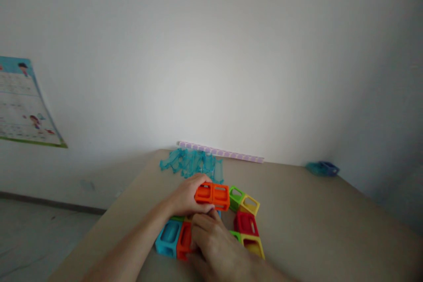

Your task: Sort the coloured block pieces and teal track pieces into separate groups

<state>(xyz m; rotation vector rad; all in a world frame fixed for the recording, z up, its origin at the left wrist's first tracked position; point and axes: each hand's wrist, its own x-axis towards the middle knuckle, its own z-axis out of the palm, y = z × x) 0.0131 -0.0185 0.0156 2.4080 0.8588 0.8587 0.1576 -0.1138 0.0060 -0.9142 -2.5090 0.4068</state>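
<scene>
My left hand (188,196) grips a joined pair of orange open-frame toy blocks (216,196), fingers over the top and thumb along the near side. Just below it, my right hand (214,242) is closed, its fingers curled down among other blocks. What those fingers hold is hidden. A light-blue block (168,238) and a red-orange block (184,241) stand side by side left of my right hand. To the right, a green block (235,197), yellow block (250,204), red block (246,223) and another yellow block (253,245) form a bent row.
Behind the blocks lies a pile of translucent teal plastic pieces (194,163). A purple patterned strip (221,152) runs along the wall at the table's (313,220) back edge. A dark-blue item (328,168) sits at the back right corner. A poster (24,105) hangs at left.
</scene>
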